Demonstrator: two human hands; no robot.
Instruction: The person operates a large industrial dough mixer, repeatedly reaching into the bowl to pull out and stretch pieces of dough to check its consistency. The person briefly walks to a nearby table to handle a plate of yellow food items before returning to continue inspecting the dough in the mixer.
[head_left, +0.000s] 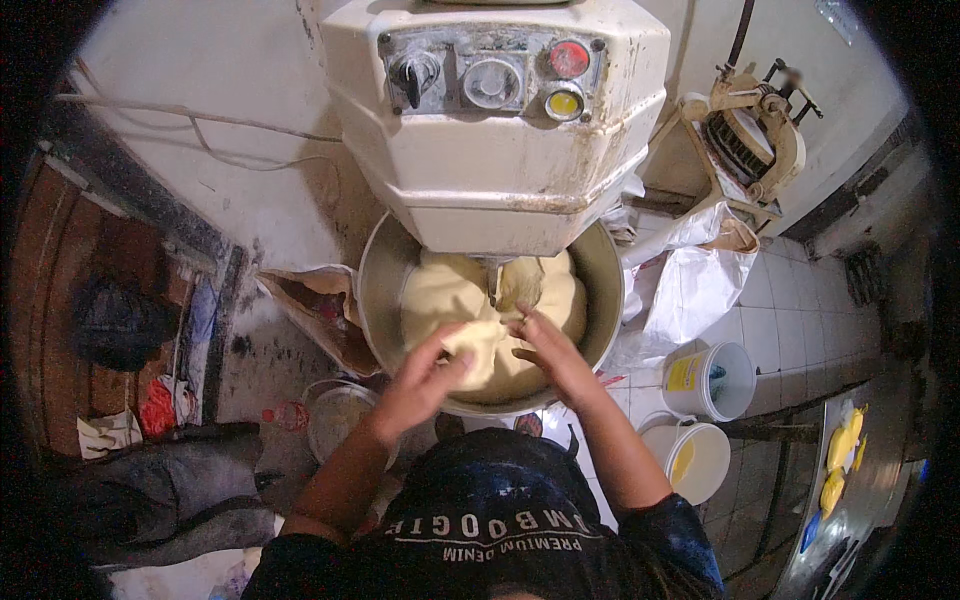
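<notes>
In front of me a large mass of pale dough (442, 289) fills the metal bowl (605, 315) of a spiral mixer (487, 161). My left hand (427, 367) holds a flattened piece of dough (481, 352) above the mass, thumb on top. My right hand (556, 356) is over the bowl's right side, slightly blurred, with fingers apart close to the piece's right edge. Whether its fingertips touch dough is unclear. Just beyond them, a dough-coated mixing tool (519, 283) goes down into the mass, partly hidden by the mixer head.
An open paper sack (319, 315) leans left of the bowl, and silvery sacks (697, 281) stand to the right. Two white buckets (731, 382) are at the right. A dough divider or press (750, 142) stands behind. Yellow bags (832, 491) lie on a metal table (862, 517).
</notes>
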